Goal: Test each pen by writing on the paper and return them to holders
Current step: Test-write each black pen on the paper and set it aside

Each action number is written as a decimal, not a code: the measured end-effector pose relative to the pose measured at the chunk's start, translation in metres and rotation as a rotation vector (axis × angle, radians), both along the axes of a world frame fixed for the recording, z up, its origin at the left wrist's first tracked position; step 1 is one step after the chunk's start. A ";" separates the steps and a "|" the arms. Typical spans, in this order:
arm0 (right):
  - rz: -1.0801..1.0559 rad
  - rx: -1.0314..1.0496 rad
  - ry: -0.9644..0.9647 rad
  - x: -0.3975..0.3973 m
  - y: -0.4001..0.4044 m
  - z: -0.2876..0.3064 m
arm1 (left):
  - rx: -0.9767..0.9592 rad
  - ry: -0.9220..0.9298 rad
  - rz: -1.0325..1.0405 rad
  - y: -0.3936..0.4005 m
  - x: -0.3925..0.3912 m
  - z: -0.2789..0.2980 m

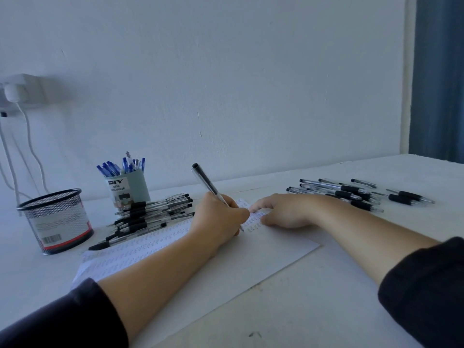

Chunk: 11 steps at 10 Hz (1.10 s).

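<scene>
The left hand (221, 217) is clenched around a clear plastic pen with a black cap end (209, 185), with the fingers curled on the lower part of the barrel, and the pen leans up and away from the person while its tip touches the white sheet of paper covered with rows of small marks (263, 249). The right hand (283, 212) holds nothing; its fingers are relaxed and press on the paper just beside the pen tip to keep the sheet from sliding. I judge that the step in hand is the writing test of this one pen, near the far edge of the sheet where the marks continue. Behind the left hand, a stack of clear pens with black grips (153, 214) lies on the white table (313, 310), partly on the far left edge of the paper. Farther left stand a black wire-mesh cup (56, 219), which looks empty, and a pale grey cardboard organizer cup filled with blue pens (128, 187). To the right, well apart from the paper, a loose group of similar black-grip pens (351, 193) is spread on the table. Which group is already tested, I cannot tell. The next move probably calls for lifting the tip and carrying the pen to a holder, most likely the mesh cup, without knocking the stack.
</scene>
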State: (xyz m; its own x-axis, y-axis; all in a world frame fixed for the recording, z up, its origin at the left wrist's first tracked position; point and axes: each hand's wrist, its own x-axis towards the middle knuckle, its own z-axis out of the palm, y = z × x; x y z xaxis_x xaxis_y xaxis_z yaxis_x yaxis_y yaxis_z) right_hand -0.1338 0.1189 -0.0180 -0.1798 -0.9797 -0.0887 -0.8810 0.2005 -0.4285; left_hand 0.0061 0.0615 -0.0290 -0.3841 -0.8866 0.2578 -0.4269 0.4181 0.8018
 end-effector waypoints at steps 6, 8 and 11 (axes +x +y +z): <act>0.003 0.004 0.003 -0.001 -0.001 -0.001 | -0.033 0.013 -0.009 0.004 0.003 -0.001; 0.008 0.003 0.010 -0.001 0.000 -0.001 | -0.034 0.002 -0.010 0.005 0.002 -0.001; 0.020 0.008 0.025 0.000 0.001 0.001 | -0.032 0.017 -0.013 0.005 0.002 -0.002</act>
State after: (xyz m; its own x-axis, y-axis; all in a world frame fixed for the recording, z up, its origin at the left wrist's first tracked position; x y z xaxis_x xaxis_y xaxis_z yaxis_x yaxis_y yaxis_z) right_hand -0.1336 0.1199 -0.0170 -0.1627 -0.9823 -0.0924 -0.8951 0.1863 -0.4050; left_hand 0.0082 0.0667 -0.0307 -0.3912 -0.8726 0.2926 -0.4074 0.4493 0.7951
